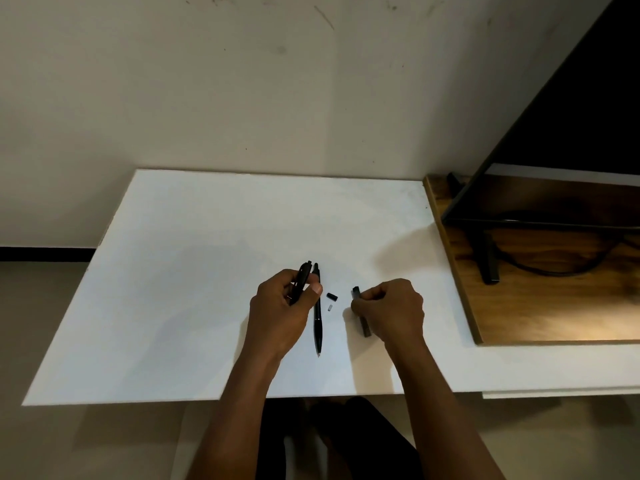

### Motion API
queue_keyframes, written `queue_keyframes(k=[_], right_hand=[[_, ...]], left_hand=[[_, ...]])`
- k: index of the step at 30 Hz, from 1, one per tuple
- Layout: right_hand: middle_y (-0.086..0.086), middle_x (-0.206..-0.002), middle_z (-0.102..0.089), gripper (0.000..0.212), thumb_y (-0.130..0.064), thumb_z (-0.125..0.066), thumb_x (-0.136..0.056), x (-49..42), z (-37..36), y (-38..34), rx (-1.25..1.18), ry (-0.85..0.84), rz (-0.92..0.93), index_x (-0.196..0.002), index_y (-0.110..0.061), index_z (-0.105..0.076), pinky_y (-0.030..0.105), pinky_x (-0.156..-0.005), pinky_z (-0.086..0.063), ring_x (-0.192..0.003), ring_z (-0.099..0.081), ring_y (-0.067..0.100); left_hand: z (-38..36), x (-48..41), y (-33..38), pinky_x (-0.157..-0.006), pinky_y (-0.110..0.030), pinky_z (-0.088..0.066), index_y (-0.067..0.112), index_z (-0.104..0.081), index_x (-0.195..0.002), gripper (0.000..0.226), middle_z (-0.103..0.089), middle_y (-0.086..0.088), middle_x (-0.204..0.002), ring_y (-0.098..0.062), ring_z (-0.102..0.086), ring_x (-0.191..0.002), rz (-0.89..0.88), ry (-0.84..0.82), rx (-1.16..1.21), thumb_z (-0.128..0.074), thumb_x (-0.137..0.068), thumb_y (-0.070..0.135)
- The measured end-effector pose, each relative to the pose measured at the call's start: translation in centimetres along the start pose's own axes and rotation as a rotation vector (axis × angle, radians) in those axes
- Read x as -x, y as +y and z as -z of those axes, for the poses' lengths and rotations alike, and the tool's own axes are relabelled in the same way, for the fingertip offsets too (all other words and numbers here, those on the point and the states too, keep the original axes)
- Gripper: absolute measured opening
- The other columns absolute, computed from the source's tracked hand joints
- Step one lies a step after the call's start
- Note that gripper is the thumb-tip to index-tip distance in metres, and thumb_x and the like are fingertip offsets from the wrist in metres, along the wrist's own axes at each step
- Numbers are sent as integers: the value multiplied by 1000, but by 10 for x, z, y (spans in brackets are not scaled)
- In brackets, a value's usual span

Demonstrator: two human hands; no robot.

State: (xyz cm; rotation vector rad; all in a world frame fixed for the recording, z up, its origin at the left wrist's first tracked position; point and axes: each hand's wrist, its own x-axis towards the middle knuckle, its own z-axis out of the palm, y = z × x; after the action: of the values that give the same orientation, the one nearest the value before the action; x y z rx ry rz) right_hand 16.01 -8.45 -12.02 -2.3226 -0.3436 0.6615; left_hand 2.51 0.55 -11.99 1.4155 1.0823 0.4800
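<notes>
My left hand (pixel 282 306) grips the upper half of a black pen (pixel 302 278), its clip end sticking up past my fingers. Just right of that hand a whole black pen (pixel 317 323) lies on the white table (pixel 173 289), tip toward me. My right hand (pixel 391 311) pinches a black pen barrel piece (pixel 360 311) that stands tilted, its lower end near the table. Between my hands lie a small black cap piece (pixel 332 296) and a tiny grey part (pixel 329 308).
A wooden board (pixel 540 306) lies on the table's right side. It carries a dark monitor (pixel 571 116) on a black stand (pixel 486 258) with a black cable (pixel 554 270). A pale wall rises right behind the table. My legs show below the near edge.
</notes>
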Motion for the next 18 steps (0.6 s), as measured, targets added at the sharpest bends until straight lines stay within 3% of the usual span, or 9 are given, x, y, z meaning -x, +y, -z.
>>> queue_keyframes(k=[3, 5, 8, 12, 15, 18], right_hand=[[8, -70, -73, 6, -11, -82, -74, -1, 3, -3, -308, -39, 10, -76, -13, -76, 34, -71, -58, -69, -69, 18], [16, -81, -74, 10, -5, -81, -76, 0, 6, -8, -574, -180, 10, -83, -8, -75, 30, -73, -59, -75, -71, 22], [14, -86, -74, 13, 0, -78, -78, 7, 9, -15, -815, -378, -12, -88, -5, -72, 25, -73, -57, -78, -72, 22], [16, -91, -76, 18, 0, -78, -78, 8, 10, -16, -863, -451, -6, -94, -1, -72, 28, -78, -58, -85, -74, 25], [19, -95, -75, 17, -3, -78, -79, 7, 10, -14, -838, -462, 22, -95, 0, -74, 29, -80, -58, -88, -73, 27], [22, -100, -75, 19, -7, -76, -81, 7, 9, -14, -840, -460, 63, -99, 0, -74, 34, -86, -59, -91, -73, 29]], left_hand=[[-1, 0, 2, -71, -27, -47, 27, -75, -92, 5, -75, -3, -90, -22, -66, -85, -9, 14, 10, -72, -88, 28], [-2, 1, 4, -70, -23, -45, 26, -76, -92, 8, -75, 4, -89, -18, -65, -84, -23, 10, 8, -74, -86, 31], [-4, 4, 10, -68, -15, -45, 27, -77, -97, 15, -76, 11, -91, -6, -68, -89, -28, -27, 32, -77, -83, 33], [-5, 4, 11, -65, -3, -47, 27, -79, -93, 14, -77, 11, -89, -1, -69, -90, -63, -18, 12, -79, -80, 32], [-3, 3, 10, -62, -8, -52, 25, -80, -91, 11, -79, 7, -85, -6, -72, -85, -79, -6, 19, -80, -80, 29], [-2, 3, 11, -64, -6, -49, 25, -80, -88, 6, -78, 8, -82, -2, -70, -80, -80, 13, -2, -78, -82, 27]])
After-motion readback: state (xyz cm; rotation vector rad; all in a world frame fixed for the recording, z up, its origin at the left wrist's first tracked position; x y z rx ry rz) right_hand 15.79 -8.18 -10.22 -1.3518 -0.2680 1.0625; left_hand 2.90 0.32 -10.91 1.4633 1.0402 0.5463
